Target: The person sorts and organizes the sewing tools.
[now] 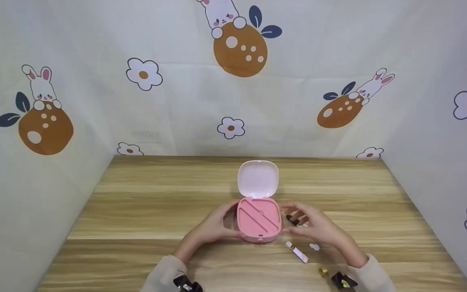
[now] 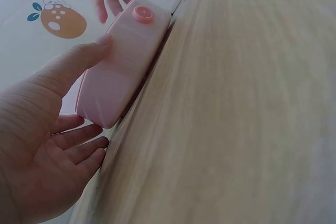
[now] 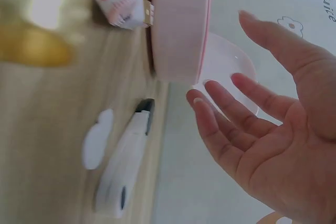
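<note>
A pink square case (image 1: 259, 219) stands on the table with its pale lid (image 1: 258, 178) swung up at the back. Two diagonal bars cross its pink inside, and a round button (image 2: 143, 14) sits on the front wall. My left hand (image 1: 216, 221) holds the case's left side, thumb on the front corner and fingers round towards the back. On the other side, my right hand (image 1: 312, 223) spreads its fingers beside the case; a gap shows between them in the right wrist view. Under that hand lies a white, black-tipped tool (image 3: 126, 161).
A white and pink tube with a gold band (image 1: 297, 252) lies right of the case's front, near a small white cloud-shaped piece (image 1: 314, 246). A gold-coloured piece (image 1: 323, 271) is by the right wrist. Printed cloth walls (image 1: 185, 101) enclose the wooden table (image 1: 156, 186).
</note>
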`<state>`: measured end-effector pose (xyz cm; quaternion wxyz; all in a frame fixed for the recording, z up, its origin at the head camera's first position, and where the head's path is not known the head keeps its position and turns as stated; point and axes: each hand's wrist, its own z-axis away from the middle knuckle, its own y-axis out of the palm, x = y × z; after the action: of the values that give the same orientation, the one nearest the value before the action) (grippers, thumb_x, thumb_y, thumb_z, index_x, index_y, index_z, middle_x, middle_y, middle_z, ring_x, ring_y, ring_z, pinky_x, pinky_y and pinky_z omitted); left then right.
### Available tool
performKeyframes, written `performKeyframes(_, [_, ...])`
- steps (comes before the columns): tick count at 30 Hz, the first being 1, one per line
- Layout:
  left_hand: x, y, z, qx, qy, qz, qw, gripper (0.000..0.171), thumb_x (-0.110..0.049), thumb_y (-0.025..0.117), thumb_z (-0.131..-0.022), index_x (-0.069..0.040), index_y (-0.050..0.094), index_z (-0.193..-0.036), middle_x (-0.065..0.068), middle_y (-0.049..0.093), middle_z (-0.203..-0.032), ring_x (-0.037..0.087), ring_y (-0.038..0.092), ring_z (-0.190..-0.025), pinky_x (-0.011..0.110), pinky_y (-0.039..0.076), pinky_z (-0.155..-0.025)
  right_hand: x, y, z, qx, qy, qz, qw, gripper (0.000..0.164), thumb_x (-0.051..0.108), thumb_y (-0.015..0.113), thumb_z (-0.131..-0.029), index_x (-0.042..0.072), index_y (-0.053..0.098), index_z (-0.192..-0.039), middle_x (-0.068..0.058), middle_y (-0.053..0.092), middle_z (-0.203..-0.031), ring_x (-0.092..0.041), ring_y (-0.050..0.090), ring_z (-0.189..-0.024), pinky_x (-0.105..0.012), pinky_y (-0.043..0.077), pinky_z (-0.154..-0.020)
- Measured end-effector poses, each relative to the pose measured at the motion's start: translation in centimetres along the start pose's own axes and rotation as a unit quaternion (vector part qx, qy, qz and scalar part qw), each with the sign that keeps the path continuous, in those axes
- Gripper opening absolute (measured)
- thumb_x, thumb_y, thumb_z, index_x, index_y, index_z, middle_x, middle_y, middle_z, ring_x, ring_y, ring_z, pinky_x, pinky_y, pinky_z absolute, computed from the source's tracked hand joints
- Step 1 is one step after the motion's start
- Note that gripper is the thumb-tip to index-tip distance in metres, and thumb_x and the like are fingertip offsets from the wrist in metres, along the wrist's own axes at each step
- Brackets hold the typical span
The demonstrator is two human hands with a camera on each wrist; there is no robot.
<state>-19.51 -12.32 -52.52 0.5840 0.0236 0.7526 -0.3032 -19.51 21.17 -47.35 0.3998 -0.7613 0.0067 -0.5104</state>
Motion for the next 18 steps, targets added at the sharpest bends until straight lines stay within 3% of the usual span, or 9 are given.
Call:
performKeyframes(4, [0.0, 0.0, 0.0, -0.001, 0.001, -0.002, 1.0000, 0.099, -0.028, 0.094, -0.080, -0.001, 0.041, -0.159, 0.017, 0.047, -0.162, 0.033, 0.044, -0.151, 0.050, 0.032, -0.128, -0.2, 0.5, 0.8, -0.018, 0.000, -0.019, 1.000, 0.053, 0.015, 0.081, -0.094, -0.010, 0.060, -0.135, -0.026, 0.071, -0.115, -0.037, 0.073, -0.097, -0.032, 0.065, -0.080])
performKeyframes(10, [0.1, 0.1, 0.1, -0.004, -0.001, -0.005, 1.0000, 0.099, -0.028, 0.094, -0.080, 0.000, 0.041, -0.159, 0.018, 0.047, -0.162, 0.034, 0.044, -0.150, 0.051, 0.032, -0.128, -0.3, 1.1, 1.6, -0.041, 0.023, -0.016, 0.999, 0.045, 0.010, 0.080, -0.094, -0.011, 0.063, -0.130, -0.023, 0.072, -0.108, -0.019, 0.073, -0.090, -0.025, 0.062, -0.076])
performKeyframes(18, [0.1, 0.0, 0.0, -0.003, 0.005, 0.000, 1.0000, 0.100, -0.027, 0.094, -0.079, 0.000, 0.041, -0.159, 0.018, 0.047, -0.162, 0.034, 0.044, -0.151, 0.051, 0.031, -0.128, -0.4, 2.2, 2.9, -0.063, -0.013, -0.013, 0.998, 0.047, 0.002, 0.082, -0.088, -0.012, 0.061, -0.128, -0.017, 0.068, -0.098, -0.010, 0.067, -0.085, -0.023, 0.061, -0.067])
